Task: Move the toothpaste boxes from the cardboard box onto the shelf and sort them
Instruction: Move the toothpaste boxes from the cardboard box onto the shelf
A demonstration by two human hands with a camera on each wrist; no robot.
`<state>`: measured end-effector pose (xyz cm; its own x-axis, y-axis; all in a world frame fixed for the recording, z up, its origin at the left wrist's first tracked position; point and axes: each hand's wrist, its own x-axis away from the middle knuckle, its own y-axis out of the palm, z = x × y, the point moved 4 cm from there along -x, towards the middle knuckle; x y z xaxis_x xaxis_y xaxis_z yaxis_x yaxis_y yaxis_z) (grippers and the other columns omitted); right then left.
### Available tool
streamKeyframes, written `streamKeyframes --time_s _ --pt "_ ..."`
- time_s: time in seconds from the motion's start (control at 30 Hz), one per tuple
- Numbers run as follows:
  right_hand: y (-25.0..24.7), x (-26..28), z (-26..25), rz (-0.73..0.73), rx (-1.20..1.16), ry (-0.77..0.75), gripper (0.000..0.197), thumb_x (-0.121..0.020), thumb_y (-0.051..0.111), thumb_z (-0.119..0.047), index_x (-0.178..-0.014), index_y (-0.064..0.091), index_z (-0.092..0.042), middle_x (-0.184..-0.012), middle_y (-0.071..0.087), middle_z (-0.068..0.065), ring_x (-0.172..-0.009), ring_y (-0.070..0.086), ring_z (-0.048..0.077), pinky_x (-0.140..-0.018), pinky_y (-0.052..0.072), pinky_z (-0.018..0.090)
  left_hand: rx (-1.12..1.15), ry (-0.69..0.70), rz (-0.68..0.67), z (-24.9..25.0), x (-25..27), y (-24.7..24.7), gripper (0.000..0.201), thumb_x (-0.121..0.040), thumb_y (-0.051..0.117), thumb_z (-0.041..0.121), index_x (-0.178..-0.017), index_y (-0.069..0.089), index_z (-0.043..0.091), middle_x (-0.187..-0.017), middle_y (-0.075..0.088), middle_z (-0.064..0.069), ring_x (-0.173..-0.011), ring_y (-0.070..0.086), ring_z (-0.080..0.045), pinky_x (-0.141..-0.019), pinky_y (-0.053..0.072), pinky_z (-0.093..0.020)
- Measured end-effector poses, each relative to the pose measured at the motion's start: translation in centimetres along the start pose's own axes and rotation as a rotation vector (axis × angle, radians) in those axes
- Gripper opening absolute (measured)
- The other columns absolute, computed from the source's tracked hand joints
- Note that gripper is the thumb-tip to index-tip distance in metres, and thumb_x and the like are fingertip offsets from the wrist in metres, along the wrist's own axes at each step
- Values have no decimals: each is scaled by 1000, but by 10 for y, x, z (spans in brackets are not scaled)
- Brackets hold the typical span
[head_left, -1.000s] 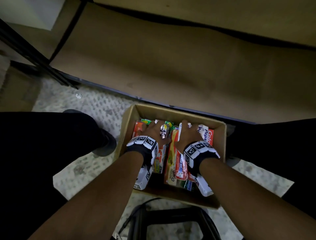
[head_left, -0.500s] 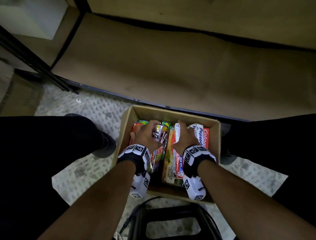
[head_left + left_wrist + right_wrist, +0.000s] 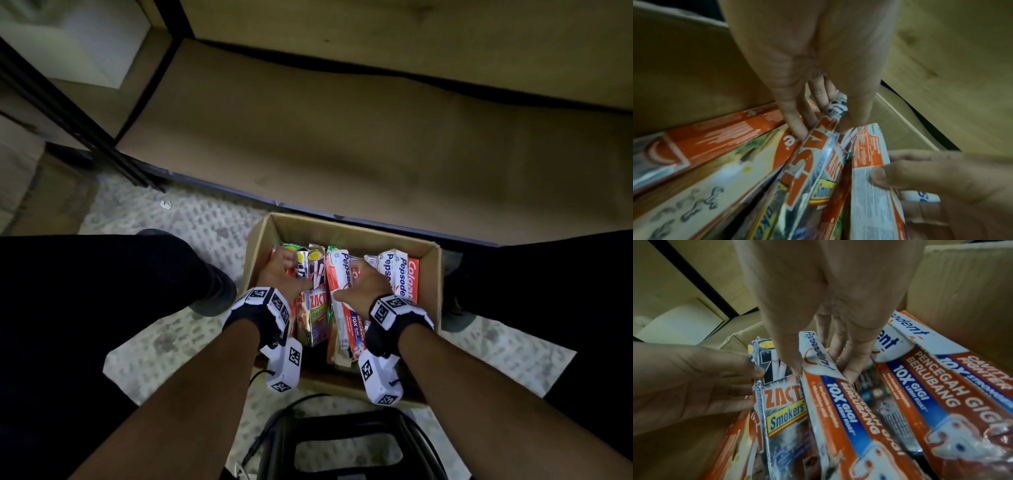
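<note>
Both hands are in the cardboard box point(image 3: 346, 230): my left hand point(image 3: 281, 274) pinches a Zact box point(image 3: 317, 301), right hand point(image 3: 363, 286) clamps a Pepsodent box point(image 3: 340, 291); next I lift them clear to the shelf point(image 3: 342, 137)

Lighting is dim and warm throughout. In the head view the shelf point(image 3: 376, 144) board is evenly lit, without glare; trouser legs either side of the cardboard box point(image 3: 346, 233) fall to near black. Straight edges bow toward the frame borders. Both wrist views are soft, with motion blur on the toothpaste boxes point(image 3: 813, 170) and strong wide-angle stretch.
</note>
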<state>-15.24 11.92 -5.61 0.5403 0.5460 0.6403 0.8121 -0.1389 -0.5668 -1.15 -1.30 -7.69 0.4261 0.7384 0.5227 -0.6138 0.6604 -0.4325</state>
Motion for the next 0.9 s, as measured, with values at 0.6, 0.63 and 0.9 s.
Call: streamKeyframes --time_s 0.6,0.63,0.9 --pt "3 -17 18 -80 -118 16 73 -76 79 -31 -141 46 -28 -85 65 -1 -72 59 18 -57 42 22 175 -186 -351 0 12 14 98 -64 88 1 -145 40 31 -115 56 3 -104 64 -31 -75 59 -52" --pt "2 -17 18 -82 -123 14 74 -76 79 -30 -142 45 -28 -85 65 -1 -70 58 17 -55 41 22 183 -188 -351 0 12 12 98 -64 88 1 -144 40 30 -116 56 4 -104 64 -31 -75 59 -52" --pt "6 -14 13 -89 -176 17 85 -73 80 -32 -148 40 -27 -102 55 -6 -86 52 17 -77 48 30 148 -111 -287 2 20 4 100 -58 92 11 -143 44 32 -124 63 -1 -105 64 -18 -89 56 -41"
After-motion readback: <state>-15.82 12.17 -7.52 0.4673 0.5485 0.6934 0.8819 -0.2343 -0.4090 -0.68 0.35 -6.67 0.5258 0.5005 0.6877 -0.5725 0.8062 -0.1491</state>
